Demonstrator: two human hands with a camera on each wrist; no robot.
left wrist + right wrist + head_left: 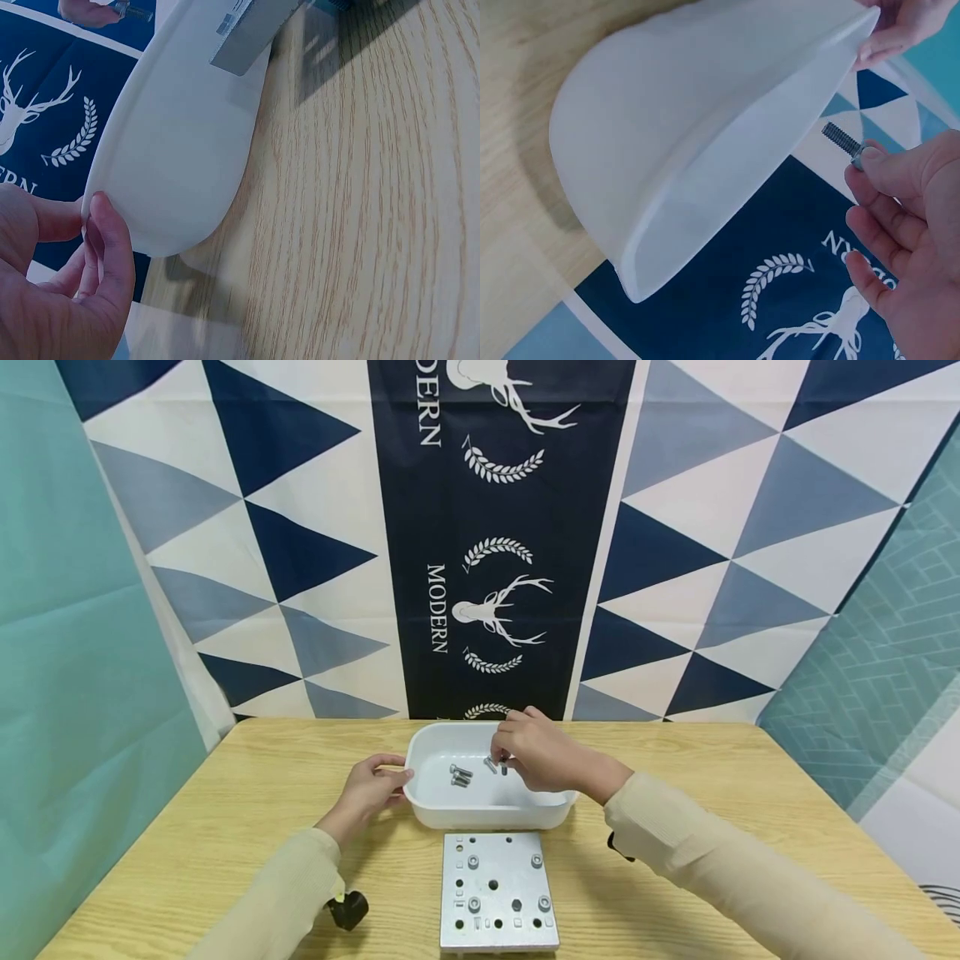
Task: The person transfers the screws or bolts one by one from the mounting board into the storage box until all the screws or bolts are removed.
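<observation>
A white plastic bin (487, 817) stands on the table. My left hand (369, 789) pinches its left rim between thumb and fingers, as the left wrist view also shows. Over the bin's right half, my right hand (540, 752) holds a bolt (841, 139) by its head between thumb and forefinger, threaded end pointing out. Several loose silver bolts (461, 775) lie inside the bin, and another bolt (491, 765) rests near my right fingertips. In front of the bin is a silver metal plate (517, 881) with holes and several socket-head screws standing in it.
The wooden table (262, 827) reaches out on both sides of the bin. Behind it hangs a patterned cloth (495, 527) with triangles and deer heads. A teal sheet (82, 652) covers the left side.
</observation>
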